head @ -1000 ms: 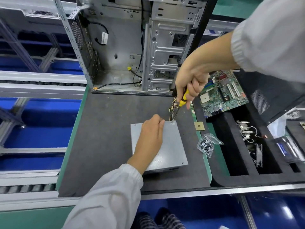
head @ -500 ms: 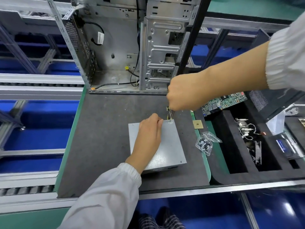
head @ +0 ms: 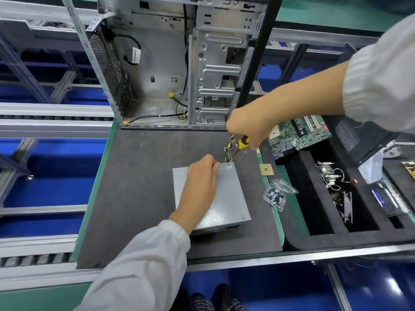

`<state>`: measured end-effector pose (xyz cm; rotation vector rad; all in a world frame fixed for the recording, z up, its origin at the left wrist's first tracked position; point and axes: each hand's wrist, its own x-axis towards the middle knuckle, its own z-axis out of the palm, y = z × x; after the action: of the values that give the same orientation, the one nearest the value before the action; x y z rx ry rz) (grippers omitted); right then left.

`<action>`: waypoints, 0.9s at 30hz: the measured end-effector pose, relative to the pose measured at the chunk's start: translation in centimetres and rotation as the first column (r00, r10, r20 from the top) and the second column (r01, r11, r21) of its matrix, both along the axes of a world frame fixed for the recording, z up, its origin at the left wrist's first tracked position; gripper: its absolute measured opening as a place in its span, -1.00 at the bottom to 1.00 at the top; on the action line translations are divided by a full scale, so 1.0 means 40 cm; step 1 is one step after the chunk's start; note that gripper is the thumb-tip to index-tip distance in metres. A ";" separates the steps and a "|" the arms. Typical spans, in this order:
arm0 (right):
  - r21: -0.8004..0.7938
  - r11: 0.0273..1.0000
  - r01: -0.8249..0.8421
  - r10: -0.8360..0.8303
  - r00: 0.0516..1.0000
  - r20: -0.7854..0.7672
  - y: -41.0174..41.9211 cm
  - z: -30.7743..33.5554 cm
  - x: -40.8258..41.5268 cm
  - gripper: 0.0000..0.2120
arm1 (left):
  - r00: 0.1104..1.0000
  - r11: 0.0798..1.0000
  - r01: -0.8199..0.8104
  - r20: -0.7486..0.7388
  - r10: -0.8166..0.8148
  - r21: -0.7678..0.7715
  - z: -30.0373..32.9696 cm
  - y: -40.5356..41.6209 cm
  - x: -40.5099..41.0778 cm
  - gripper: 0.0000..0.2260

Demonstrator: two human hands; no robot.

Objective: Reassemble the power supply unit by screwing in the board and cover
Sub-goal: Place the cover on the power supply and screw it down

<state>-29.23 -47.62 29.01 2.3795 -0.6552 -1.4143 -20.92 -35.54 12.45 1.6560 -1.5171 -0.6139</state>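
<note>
Open computer case stands upright at the far edge of the dark work mat, side panel off, bare metal interior and loose black cables visible. Black foam tray sits to the right of the mat, with cables and bagged parts in its compartments; a green motherboard lies tilted at its far end. Power supply unit lies flat near the middle of the mat, grey cover up, wire bundle exiting its far right corner. Left hand rests palm down on the cover, fingers curled over the far edge, holding the unit steady. Right hand is wrapped around the yellow-and-black handle of a screwdriver; shaft tilts down to the left, tip on a screw at the cover's far right corner. Clear open plastic box of screws lies just right of the unit, at the mat's edge. Small tan square chip lies beyond it.
</note>
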 end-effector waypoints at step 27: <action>0.648 0.391 0.654 -0.920 0.261 0.292 0.054 -0.013 -0.172 -0.55 | 0.536 0.955 -0.235 -0.795 0.284 0.183 0.047 0.045 -0.010 -0.94</action>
<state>-36.12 -45.45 28.48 3.0097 -2.3234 -0.9747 -21.34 -33.73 14.33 1.2786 -0.5468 -1.0701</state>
